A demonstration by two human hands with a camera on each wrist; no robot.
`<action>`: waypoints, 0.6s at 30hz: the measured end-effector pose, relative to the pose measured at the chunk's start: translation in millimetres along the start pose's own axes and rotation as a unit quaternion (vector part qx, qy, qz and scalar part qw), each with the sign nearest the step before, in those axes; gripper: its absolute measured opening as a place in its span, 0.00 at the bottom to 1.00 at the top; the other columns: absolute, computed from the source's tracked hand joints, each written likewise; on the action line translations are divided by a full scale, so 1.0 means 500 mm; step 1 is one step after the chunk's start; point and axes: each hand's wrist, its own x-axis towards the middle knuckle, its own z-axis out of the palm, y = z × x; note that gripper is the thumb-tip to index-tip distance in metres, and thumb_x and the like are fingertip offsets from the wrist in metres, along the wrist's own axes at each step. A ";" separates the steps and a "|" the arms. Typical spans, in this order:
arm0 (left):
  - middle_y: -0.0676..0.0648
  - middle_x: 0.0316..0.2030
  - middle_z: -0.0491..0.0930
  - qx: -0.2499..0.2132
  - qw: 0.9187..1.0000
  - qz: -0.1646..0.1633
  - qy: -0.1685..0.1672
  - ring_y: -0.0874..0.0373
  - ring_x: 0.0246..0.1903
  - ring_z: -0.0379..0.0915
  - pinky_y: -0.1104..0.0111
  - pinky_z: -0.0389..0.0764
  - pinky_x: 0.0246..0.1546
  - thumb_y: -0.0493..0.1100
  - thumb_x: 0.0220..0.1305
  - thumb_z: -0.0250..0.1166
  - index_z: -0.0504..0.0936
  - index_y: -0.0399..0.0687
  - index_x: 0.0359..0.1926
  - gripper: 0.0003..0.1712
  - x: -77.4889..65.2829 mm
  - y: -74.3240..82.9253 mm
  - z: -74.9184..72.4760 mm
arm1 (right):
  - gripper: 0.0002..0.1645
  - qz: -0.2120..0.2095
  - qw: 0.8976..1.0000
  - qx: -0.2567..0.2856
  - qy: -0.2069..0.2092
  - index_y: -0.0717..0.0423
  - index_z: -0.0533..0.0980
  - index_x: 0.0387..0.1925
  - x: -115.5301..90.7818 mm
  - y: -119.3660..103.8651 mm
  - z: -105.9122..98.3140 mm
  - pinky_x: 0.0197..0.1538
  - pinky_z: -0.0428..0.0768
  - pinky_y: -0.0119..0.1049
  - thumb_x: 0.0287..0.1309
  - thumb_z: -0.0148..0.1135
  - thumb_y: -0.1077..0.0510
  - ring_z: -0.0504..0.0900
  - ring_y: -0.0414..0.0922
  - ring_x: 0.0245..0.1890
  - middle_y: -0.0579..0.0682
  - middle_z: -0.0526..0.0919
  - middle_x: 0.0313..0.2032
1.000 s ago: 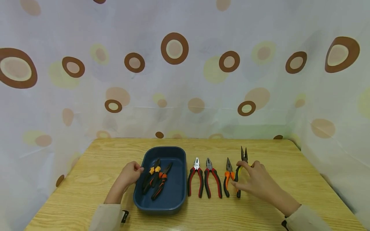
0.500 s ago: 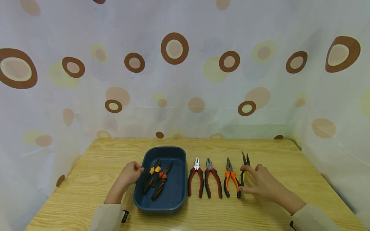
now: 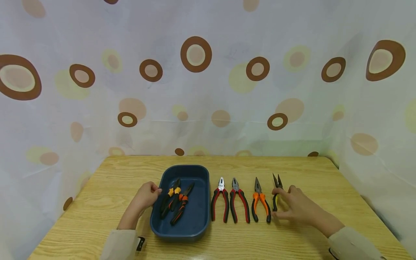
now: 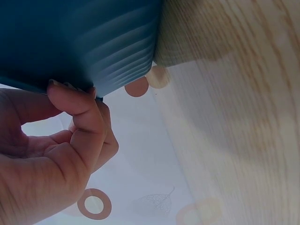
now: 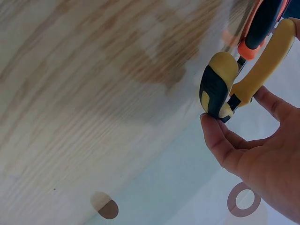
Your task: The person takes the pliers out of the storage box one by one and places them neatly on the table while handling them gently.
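My left hand (image 3: 146, 196) pinches the left rim of a dark blue rectangular bin (image 3: 196, 218); the left wrist view shows thumb and fingers at that rim. Inside lie yellow-and-black pliers (image 3: 177, 190) and orange-and-black pliers (image 3: 183, 203). At the right end of the row, my right hand (image 3: 300, 207) holds yellow-and-black needle-nose pliers (image 5: 269, 61) by the handles, fingertips near the pivot and thumb at a handle's lower end. Their nose points away, slightly apart. The hand hides much of the handles in the head view.
Between bin and right hand stand two red-and-black combination pliers (image 3: 221, 186) and orange-and-black needle-nose pliers (image 3: 257, 195), lying side by side, noses pointing away. The wooden table (image 3: 130, 169) ends at a patterned cloth backdrop (image 3: 208, 137).
My right hand has moved a little right and nearer with the yellow-and-black needle-nose pliers, away from the orange pair, which now shows fully. The left hand and bin have stayed still.
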 end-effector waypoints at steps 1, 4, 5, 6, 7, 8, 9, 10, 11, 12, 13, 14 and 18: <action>0.44 0.25 0.69 0.000 1.000 0.000 0.000 0.56 0.22 0.67 0.68 0.73 0.21 0.33 0.67 0.55 0.69 0.33 0.32 0.07 0.000 -0.001 0.000 | 0.40 -0.002 1.000 -0.002 0.000 0.50 0.70 0.57 0.000 0.001 0.002 0.28 0.67 0.41 0.48 0.67 0.32 0.65 0.47 0.30 0.55 0.67 0.33; 0.44 0.24 0.69 -0.001 1.000 0.000 0.002 0.56 0.22 0.67 0.68 0.73 0.21 0.33 0.67 0.55 0.69 0.33 0.31 0.07 0.001 -0.003 0.000 | 0.40 -0.003 1.000 -0.009 0.001 0.49 0.71 0.56 0.002 0.005 0.006 0.29 0.69 0.43 0.46 0.68 0.32 0.65 0.48 0.30 0.56 0.67 0.33; 0.44 0.24 0.69 -0.002 1.000 0.002 0.003 0.56 0.21 0.67 0.68 0.73 0.21 0.33 0.67 0.55 0.69 0.33 0.31 0.07 0.001 -0.003 0.000 | 0.40 -0.003 1.000 -0.012 0.001 0.49 0.71 0.56 0.002 0.006 0.007 0.29 0.69 0.43 0.46 0.68 0.32 0.66 0.49 0.31 0.57 0.67 0.33; 0.44 0.24 0.69 -0.002 1.000 0.003 0.004 0.56 0.21 0.67 0.68 0.72 0.21 0.32 0.67 0.55 0.69 0.33 0.31 0.07 0.001 -0.004 0.000 | 0.40 -0.005 1.000 -0.015 0.003 0.49 0.71 0.55 0.003 0.007 0.008 0.29 0.70 0.44 0.46 0.68 0.32 0.66 0.49 0.31 0.57 0.67 0.33; 0.45 0.23 0.69 -0.002 1.000 0.005 0.005 0.57 0.21 0.67 0.68 0.72 0.21 0.32 0.67 0.55 0.69 0.33 0.31 0.07 0.002 -0.004 -0.001 | 0.40 -0.006 1.000 -0.018 0.004 0.49 0.71 0.55 0.003 0.008 0.009 0.30 0.70 0.44 0.45 0.68 0.32 0.66 0.49 0.31 0.57 0.67 0.33; 0.45 0.23 0.69 -0.001 1.000 0.006 0.006 0.57 0.21 0.67 0.68 0.72 0.20 0.32 0.66 0.55 0.69 0.33 0.31 0.07 0.002 -0.004 -0.001 | 0.40 -0.008 1.000 -0.021 0.005 0.49 0.72 0.54 0.003 0.008 0.010 0.30 0.71 0.45 0.45 0.69 0.32 0.66 0.50 0.31 0.57 0.67 0.33; 0.45 0.23 0.69 0.000 1.000 0.007 0.006 0.57 0.20 0.67 0.68 0.72 0.20 0.32 0.66 0.55 0.69 0.33 0.30 0.07 0.002 -0.004 -0.001 | 0.39 -0.008 1.000 -0.023 0.005 0.49 0.72 0.54 0.004 0.009 0.011 0.30 0.71 0.45 0.45 0.69 0.32 0.67 0.50 0.32 0.58 0.68 0.33; 0.45 0.23 0.69 0.002 1.000 0.009 0.006 0.57 0.20 0.67 0.68 0.72 0.20 0.33 0.66 0.55 0.69 0.33 0.30 0.07 0.002 -0.004 -0.001 | 0.39 -0.008 1.000 -0.024 0.005 0.48 0.72 0.53 0.004 0.009 0.011 0.31 0.72 0.46 0.44 0.69 0.32 0.67 0.50 0.32 0.58 0.68 0.33; 0.45 0.23 0.69 0.003 1.000 0.009 0.007 0.57 0.20 0.66 0.68 0.72 0.20 0.33 0.66 0.56 0.69 0.33 0.30 0.07 0.002 -0.004 -0.001 | 0.39 -0.008 1.000 -0.025 0.002 0.48 0.72 0.53 0.004 0.009 0.012 0.31 0.72 0.47 0.44 0.69 0.32 0.68 0.51 0.33 0.58 0.68 0.34; 0.45 0.22 0.69 0.003 1.000 0.008 0.006 0.57 0.20 0.66 0.68 0.72 0.20 0.33 0.66 0.56 0.69 0.34 0.30 0.07 0.002 -0.004 -0.002 | 0.39 -0.009 1.000 -0.026 0.000 0.48 0.72 0.53 0.005 0.010 0.012 0.31 0.73 0.47 0.44 0.69 0.32 0.68 0.51 0.33 0.58 0.68 0.34; 0.45 0.22 0.68 0.002 1.000 0.010 0.006 0.57 0.20 0.66 0.68 0.72 0.20 0.33 0.66 0.56 0.70 0.34 0.30 0.08 0.002 -0.004 -0.001 | 0.40 -0.010 1.000 -0.028 -0.002 0.48 0.72 0.53 0.005 0.011 0.012 0.31 0.73 0.48 0.44 0.69 0.31 0.68 0.52 0.33 0.59 0.68 0.34; 0.45 0.22 0.68 0.001 1.000 0.010 0.006 0.57 0.20 0.67 0.68 0.72 0.20 0.33 0.66 0.56 0.70 0.34 0.30 0.08 0.002 -0.004 -0.001 | 0.40 -0.010 1.000 -0.029 -0.006 0.48 0.72 0.54 0.006 0.012 0.012 0.31 0.73 0.49 0.44 0.68 0.31 0.69 0.53 0.34 0.59 0.68 0.35; 0.45 0.22 0.69 -0.005 1.000 0.013 0.004 0.57 0.19 0.67 0.68 0.72 0.20 0.32 0.66 0.56 0.70 0.34 0.30 0.08 0.002 -0.005 -0.001 | 0.39 -0.011 0.999 -0.035 -0.015 0.47 0.71 0.53 0.008 0.016 0.013 0.32 0.74 0.51 0.45 0.67 0.30 0.70 0.54 0.35 0.60 0.68 0.36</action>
